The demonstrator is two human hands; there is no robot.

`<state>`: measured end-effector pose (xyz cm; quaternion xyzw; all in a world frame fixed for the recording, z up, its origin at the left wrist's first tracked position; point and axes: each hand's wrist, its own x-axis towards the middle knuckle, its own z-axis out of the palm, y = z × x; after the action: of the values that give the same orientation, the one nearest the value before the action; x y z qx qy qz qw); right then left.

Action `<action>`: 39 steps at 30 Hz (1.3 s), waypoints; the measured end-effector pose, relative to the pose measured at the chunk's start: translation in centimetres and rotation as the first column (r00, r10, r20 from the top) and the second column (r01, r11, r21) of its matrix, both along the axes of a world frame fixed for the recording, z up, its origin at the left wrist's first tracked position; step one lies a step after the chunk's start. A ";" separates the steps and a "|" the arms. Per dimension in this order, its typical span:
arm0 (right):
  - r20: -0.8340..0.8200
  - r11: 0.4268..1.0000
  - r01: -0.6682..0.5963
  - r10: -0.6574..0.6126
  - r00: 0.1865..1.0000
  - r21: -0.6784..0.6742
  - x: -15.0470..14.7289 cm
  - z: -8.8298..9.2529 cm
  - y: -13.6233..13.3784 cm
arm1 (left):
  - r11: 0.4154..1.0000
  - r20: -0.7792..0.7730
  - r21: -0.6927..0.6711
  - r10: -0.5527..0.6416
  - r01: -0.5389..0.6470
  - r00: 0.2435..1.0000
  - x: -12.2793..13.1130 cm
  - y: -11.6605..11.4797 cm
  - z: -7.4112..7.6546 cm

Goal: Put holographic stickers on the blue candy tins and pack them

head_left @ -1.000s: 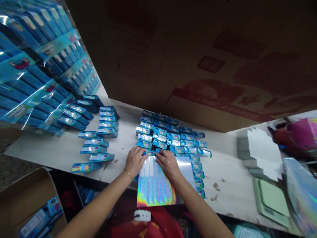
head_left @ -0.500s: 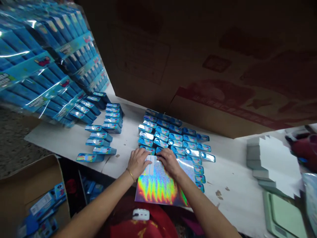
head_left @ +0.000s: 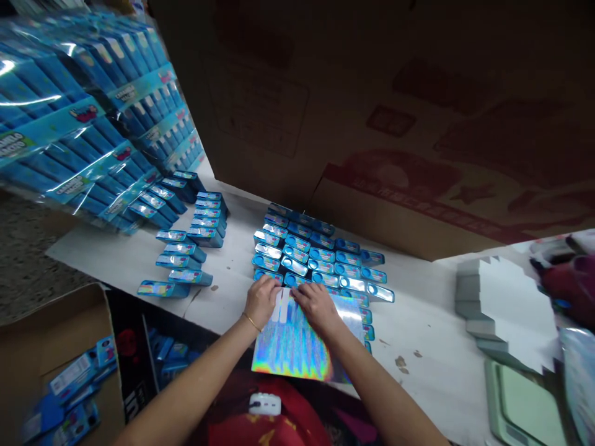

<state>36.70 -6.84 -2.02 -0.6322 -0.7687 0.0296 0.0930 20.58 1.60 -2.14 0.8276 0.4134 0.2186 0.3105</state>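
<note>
Sheet (head_left: 288, 344): I see it at the table's (head_left: 409, 325) near edge | left hand (head_left: 260, 301): fingers bent at its far edge — can't tell if gripping | right hand (head_left: 318, 306): bent there too, grip unclear | boxes (head_left: 296, 242): rows just beyond | scale (head_left: 532, 399): near edge, far right

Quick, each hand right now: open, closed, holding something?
Left hand: fingers curled at far edge of shiny sheet; grip unclear.
Right hand: fingers bent there too; grip unclear.
</note>
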 end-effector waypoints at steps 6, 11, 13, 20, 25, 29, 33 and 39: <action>-0.276 0.993 0.108 -0.093 0.957 0.038 -0.8 2.4 -1.4 | 0.999 -0.002 0.054 -0.007 0.007 1.000 0.3 0.1 -0.4; -0.702 0.966 0.241 -0.239 0.671 -0.099 -1.3 8.4 0.2 | 0.989 -0.059 0.128 -0.072 0.079 0.996 0.0 0.8 -0.3; -0.785 0.932 0.300 -0.340 0.517 -0.206 -1.6 9.1 1.4 | 0.996 0.009 0.083 -0.028 0.027 1.000 -0.5 1.0 0.0; -0.796 0.708 0.373 -0.576 -0.184 -0.599 -3.9 5.1 4.8 | 0.727 0.423 -0.684 0.466 -0.064 0.777 -2.0 1.5 2.0; -0.819 0.700 0.437 -0.541 -0.192 -0.564 -6.2 3.0 6.0 | 0.617 0.427 -0.783 0.621 -0.075 0.657 -2.3 3.7 1.9; -0.838 0.660 0.612 -0.546 -0.007 -0.435 -7.9 2.0 7.6 | 0.702 0.418 -0.698 0.558 -0.140 0.717 -3.2 6.6 0.3; -0.748 0.642 0.735 -0.594 0.297 -0.218 -8.7 1.1 9.1 | 0.771 0.347 -0.601 0.487 -0.208 0.802 -3.8 9.0 -1.8; -0.532 0.670 0.742 -0.640 0.555 -0.032 -8.8 -0.2 10.4 | 0.804 0.263 -0.534 0.452 -0.261 0.853 -3.7 10.4 -4.5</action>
<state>27.92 3.57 -2.21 -0.8401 -0.4033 0.0776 0.3545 16.93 12.00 -6.66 0.5717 0.5374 0.3197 0.5312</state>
